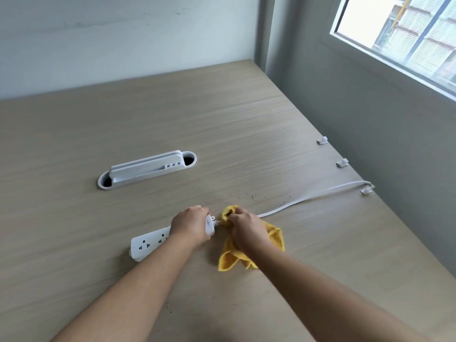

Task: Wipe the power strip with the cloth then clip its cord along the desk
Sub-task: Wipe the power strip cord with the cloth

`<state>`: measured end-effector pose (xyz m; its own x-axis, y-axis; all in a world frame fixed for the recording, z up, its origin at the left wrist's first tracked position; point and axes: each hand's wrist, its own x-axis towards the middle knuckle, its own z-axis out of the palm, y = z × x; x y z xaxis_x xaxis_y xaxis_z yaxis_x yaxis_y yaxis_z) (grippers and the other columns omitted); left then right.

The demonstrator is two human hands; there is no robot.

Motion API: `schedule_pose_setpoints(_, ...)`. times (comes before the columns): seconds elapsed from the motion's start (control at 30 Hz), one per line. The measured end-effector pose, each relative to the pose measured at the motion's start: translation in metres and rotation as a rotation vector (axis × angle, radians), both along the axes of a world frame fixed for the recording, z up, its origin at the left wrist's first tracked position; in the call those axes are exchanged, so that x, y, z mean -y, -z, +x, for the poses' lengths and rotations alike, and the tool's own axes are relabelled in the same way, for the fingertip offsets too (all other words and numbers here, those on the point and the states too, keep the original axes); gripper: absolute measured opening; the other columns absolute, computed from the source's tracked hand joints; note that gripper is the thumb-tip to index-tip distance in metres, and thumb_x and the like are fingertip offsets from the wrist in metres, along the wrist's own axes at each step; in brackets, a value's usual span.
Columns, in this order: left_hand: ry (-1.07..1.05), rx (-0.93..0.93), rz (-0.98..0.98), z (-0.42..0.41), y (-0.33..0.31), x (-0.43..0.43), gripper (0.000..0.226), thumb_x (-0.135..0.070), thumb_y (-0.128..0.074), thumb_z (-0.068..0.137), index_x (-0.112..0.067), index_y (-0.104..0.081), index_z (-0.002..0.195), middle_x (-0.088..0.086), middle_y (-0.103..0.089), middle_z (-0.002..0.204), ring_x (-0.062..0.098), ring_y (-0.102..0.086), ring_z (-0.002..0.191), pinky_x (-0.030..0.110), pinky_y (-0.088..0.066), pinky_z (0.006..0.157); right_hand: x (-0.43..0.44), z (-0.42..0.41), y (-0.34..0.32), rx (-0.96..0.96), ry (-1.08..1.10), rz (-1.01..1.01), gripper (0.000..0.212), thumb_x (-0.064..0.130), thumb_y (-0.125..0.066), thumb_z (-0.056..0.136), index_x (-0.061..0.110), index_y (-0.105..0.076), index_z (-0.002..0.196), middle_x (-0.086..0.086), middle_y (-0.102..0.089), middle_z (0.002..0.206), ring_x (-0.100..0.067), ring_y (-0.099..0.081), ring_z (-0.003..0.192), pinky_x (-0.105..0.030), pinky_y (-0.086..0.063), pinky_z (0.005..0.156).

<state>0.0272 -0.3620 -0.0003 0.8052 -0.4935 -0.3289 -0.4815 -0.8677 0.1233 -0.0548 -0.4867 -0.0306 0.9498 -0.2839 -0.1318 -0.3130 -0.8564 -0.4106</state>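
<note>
Two bare forearms reach up from the bottom of the frame across a pale wood desk [222,124]. At lower centre, the left hand [191,224] clamps down over the cord end of a white strip [150,243], fingers curled round its edge. The rest of the strip sticks out to the lower left of that hand, sockets facing up, flat on the desk.

Just right of it, the right hand [246,229] is clenched around a yellow cloth [275,236]. The bunched cloth sits right where the cord [308,197] leaves the strip, wrapped about the cord there. Loose folds of cloth hang out below and to the right of the fist, resting on the desk.

From the cloth, the white cord runs right and slightly up to the desk's right edge, where it passes through a small clear clip [367,190]. Two more clips [342,163] sit farther up that same edge, with no cord in them.

Dark specks dot the desk just above the hands. Left of centre, a white oval cable port [146,172] is set into the desk. A window [407,33] fills the upper right corner.
</note>
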Motion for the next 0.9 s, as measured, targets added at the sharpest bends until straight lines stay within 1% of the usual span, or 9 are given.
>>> schedule_pose_setpoints(0.13,-0.056,-0.015,0.026,-0.003,-0.005,0.004,0.037,-0.022,-0.069,0.075,-0.020,-0.061,0.111,-0.001,-0.061,0.114,0.026,-0.059,0.107,0.031,-0.045,0.080,0.103,-0.043,0.003,0.032,0.295,-0.080,0.030,0.007,-0.049,0.081,0.016,-0.068,0.103,-0.006,-0.060,0.118,-0.033,-0.059,0.103,-0.035,-0.047,0.083)
schedule_pose_setpoints(0.2,-0.071,-0.016,0.025,-0.005,-0.006,0.005,0.035,-0.020,-0.069,0.076,-0.020,-0.062,0.110,-0.001,-0.061,0.113,0.025,-0.059,0.106,0.030,-0.045,0.078,0.152,-0.061,0.000,0.042,0.442,-0.108,0.031,0.006,-0.052,0.081,0.016,-0.069,0.104,-0.009,-0.062,0.114,-0.035,-0.059,0.101,-0.035,-0.047,0.081)
schedule_pose_setpoints(0.27,-0.079,-0.039,0.044,-0.007,-0.009,0.009,0.036,-0.019,-0.068,0.077,-0.021,-0.061,0.112,-0.001,-0.060,0.116,0.024,-0.057,0.108,0.030,-0.044,0.079,0.170,-0.061,0.000,0.032,0.469,-0.104,0.028,0.004,-0.052,0.081,0.014,-0.070,0.100,-0.009,-0.062,0.108,-0.034,-0.058,0.098,-0.033,-0.044,0.075)
schedule_pose_setpoints(0.4,0.028,-0.014,0.088,-0.015,-0.006,0.038,0.063,-0.039,-0.073,0.074,-0.034,-0.049,0.132,-0.009,-0.049,0.134,0.018,-0.044,0.126,0.036,-0.038,0.101,0.146,-0.050,0.011,0.077,0.391,-0.098,0.026,0.001,-0.053,0.080,0.011,-0.070,0.097,-0.010,-0.062,0.103,-0.033,-0.057,0.100,-0.034,-0.045,0.081)
schedule_pose_setpoints(0.47,0.094,0.007,0.020,-0.023,0.002,0.067,0.056,-0.039,-0.069,0.078,-0.034,-0.051,0.131,-0.008,-0.050,0.133,0.018,-0.046,0.125,0.035,-0.035,0.103,0.145,-0.052,0.013,0.095,0.374,-0.081,0.027,0.000,-0.053,0.080,0.011,-0.069,0.098,-0.010,-0.062,0.101,-0.033,-0.057,0.099,-0.035,-0.046,0.082)
schedule_pose_setpoints(0.57,0.044,-0.097,-0.143,-0.034,0.015,0.107,0.021,-0.025,-0.063,0.087,-0.021,-0.064,0.108,0.000,-0.060,0.116,0.024,-0.059,0.108,0.031,-0.044,0.089,0.155,-0.055,0.012,0.087,0.341,-0.076,0.028,0.001,-0.052,0.080,0.012,-0.070,0.099,-0.009,-0.062,0.103,-0.031,-0.057,0.100,-0.034,-0.046,0.083)
schedule_pose_setpoints(0.67,-0.088,-0.171,-0.237,-0.035,0.023,0.124,0.004,-0.016,-0.068,0.081,-0.013,-0.068,0.084,0.006,-0.070,0.099,0.025,-0.063,0.095,0.027,-0.046,0.077,0.149,-0.049,0.008,0.045,0.269,-0.085,0.023,0.005,-0.050,0.082,0.013,-0.068,0.094,-0.007,-0.059,0.101,-0.029,-0.054,0.099,-0.033,-0.044,0.079)
schedule_pose_setpoints(0.8,-0.230,-0.293,-0.305,-0.024,0.023,0.125,0.014,-0.016,-0.078,0.069,-0.020,-0.067,0.061,-0.004,-0.071,0.071,0.014,-0.064,0.075,0.021,-0.045,0.069,0.145,-0.053,0.010,0.082,0.103,-0.032,0.023,0.008,-0.053,0.081,0.018,-0.068,0.097,-0.004,-0.059,0.101,-0.028,-0.055,0.100,-0.034,-0.047,0.078)
schedule_pose_setpoints(0.9,-0.247,-0.316,-0.298,-0.021,0.022,0.126,0.019,-0.014,-0.079,0.068,-0.020,-0.065,0.056,-0.011,-0.064,0.057,0.011,-0.060,0.065,0.021,-0.046,0.069,0.191,-0.065,0.010,0.117,0.286,-0.003,0.026,0.010,-0.056,0.080,0.018,-0.069,0.101,-0.005,-0.064,0.109,-0.029,-0.057,0.105,-0.034,-0.046,0.085)
